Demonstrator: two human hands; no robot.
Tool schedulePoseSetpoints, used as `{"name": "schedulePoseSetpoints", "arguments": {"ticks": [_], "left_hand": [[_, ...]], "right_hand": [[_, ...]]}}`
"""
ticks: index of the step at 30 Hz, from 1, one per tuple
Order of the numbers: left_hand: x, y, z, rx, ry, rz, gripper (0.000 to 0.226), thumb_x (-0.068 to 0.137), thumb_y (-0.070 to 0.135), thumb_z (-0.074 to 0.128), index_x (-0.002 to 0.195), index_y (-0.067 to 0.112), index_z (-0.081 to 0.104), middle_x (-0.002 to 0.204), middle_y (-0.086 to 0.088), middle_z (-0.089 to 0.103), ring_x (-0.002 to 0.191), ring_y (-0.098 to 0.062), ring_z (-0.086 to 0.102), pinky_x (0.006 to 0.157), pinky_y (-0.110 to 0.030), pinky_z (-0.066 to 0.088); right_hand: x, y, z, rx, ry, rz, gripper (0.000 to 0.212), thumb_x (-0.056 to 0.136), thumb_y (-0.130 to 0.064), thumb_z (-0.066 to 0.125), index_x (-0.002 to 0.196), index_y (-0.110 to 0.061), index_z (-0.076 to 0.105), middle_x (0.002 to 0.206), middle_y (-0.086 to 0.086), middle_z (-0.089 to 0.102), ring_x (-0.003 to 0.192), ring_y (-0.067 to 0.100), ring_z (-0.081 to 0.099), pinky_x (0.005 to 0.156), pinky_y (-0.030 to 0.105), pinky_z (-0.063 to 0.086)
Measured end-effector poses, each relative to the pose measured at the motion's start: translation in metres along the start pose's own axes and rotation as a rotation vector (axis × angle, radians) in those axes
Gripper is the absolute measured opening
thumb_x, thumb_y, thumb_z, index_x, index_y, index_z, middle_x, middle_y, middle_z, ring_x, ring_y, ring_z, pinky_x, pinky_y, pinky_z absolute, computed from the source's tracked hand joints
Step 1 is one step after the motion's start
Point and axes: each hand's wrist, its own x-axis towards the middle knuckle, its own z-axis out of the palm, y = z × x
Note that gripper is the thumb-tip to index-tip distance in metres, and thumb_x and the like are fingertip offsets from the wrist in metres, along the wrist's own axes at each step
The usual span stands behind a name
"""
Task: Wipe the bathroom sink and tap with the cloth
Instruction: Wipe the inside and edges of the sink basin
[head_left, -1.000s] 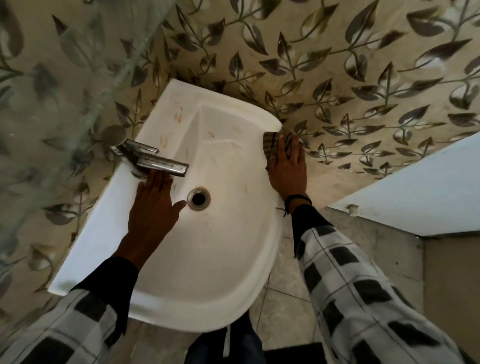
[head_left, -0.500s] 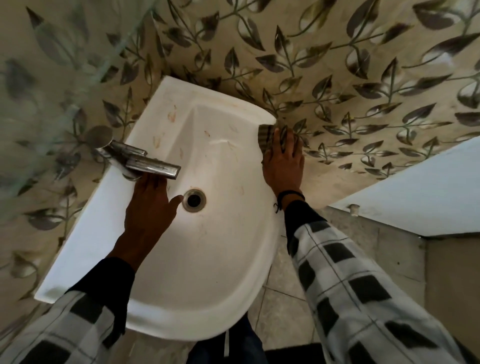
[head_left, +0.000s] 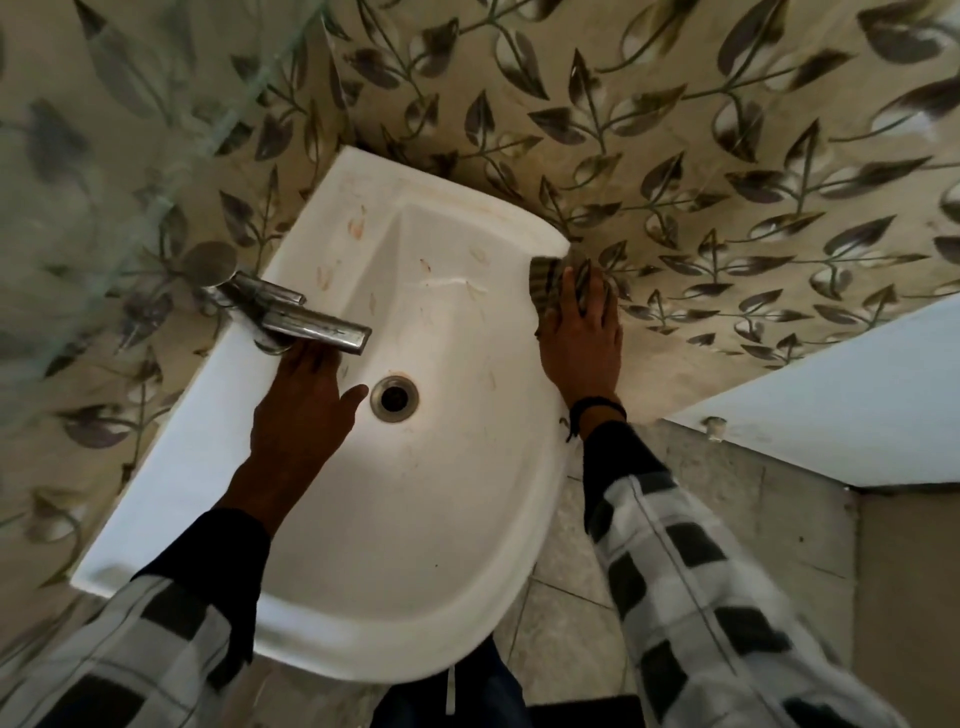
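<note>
Took in the leaf-patterned wall (head_left: 675, 130) first, spread across the whole top of the view. Picked out the white sink (head_left: 415, 597) next, set against that wall and running slantwise down toward the lower left. Caught a white panel (head_left: 857, 395) off to the right and pale floor tiles (head_left: 561, 597) below the sink's rim. Followed two checked sleeves (head_left: 727, 597) in from the bottom corners.

Found the left hand (head_left: 301, 410) laid flat on the basin's left slope, fingers straight and together, fingertips tucked out of sight under the spout, thumb stuck out toward the drain; gripped nothing. Found the right hand (head_left: 582, 343) up on the right rim near the far corner, fingers straight and slightly spread, pressed flat on the cloth rather than curled round it.

Noted the metal tap (head_left: 311, 322) on the left ledge, spout angled out over the basin, just above the left hand. Spotted the striped cloth (head_left: 543, 286) right at the sink's far right corner, trapped between rim and fingers, one edge poking out past the fingertips, close against the wall. Marked the round metal drain (head_left: 394, 398) in the basin's middle, just beside the left thumb. Clocked a dark band (head_left: 597, 410) on the right wrist. Saw faint orange-brown smears (head_left: 356, 228) on the ledge beyond the tap and in the far part of the basin.
</note>
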Motion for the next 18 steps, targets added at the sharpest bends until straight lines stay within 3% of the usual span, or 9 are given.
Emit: {"name": "schedulePoseSetpoints", "arguments": {"ticks": [4,7,11,18], "left_hand": [[-0.001,0.000,0.000,0.006,0.012,-0.004,0.065,0.086,0.042,0.061,0.141,0.013,0.039,0.144,-0.007,0.042,0.137,-0.026,0.034,0.085,-0.051,0.053],[-0.001,0.001,0.001,0.020,0.010,-0.008,0.065,0.086,0.041,0.062,0.140,0.012,0.040,0.144,-0.008,0.042,0.137,-0.026,0.034,0.087,-0.050,0.053],[-0.002,0.002,0.001,0.029,0.015,-0.012,0.067,0.087,0.041,0.062,0.142,0.012,0.038,0.148,-0.007,0.038,0.139,-0.026,0.031,0.091,-0.049,0.051],[-0.002,0.004,0.001,0.027,0.016,-0.034,0.067,0.087,0.041,0.062,0.143,0.014,0.037,0.151,-0.007,0.035,0.141,-0.025,0.028,0.095,-0.048,0.050]], "right_hand": [[-0.025,0.005,-0.005,0.028,-0.034,0.055,0.058,0.101,-0.034,0.038,0.155,-0.024,0.020,0.162,0.013,0.015,0.147,0.039,0.017,0.114,0.055,0.024],[0.005,-0.002,-0.001,-0.013,-0.007,0.005,0.057,0.100,-0.034,0.039,0.154,-0.023,0.026,0.160,0.014,0.021,0.146,0.041,0.019,0.113,0.059,0.026],[0.047,-0.014,-0.006,-0.066,-0.094,-0.078,0.056,0.101,-0.038,0.038,0.154,-0.029,0.023,0.163,0.006,0.016,0.149,0.036,0.010,0.115,0.062,0.014],[0.036,-0.011,-0.003,-0.079,-0.039,-0.047,0.056,0.100,-0.037,0.040,0.154,-0.030,0.026,0.163,0.006,0.016,0.148,0.037,0.013,0.113,0.067,0.011]]}}
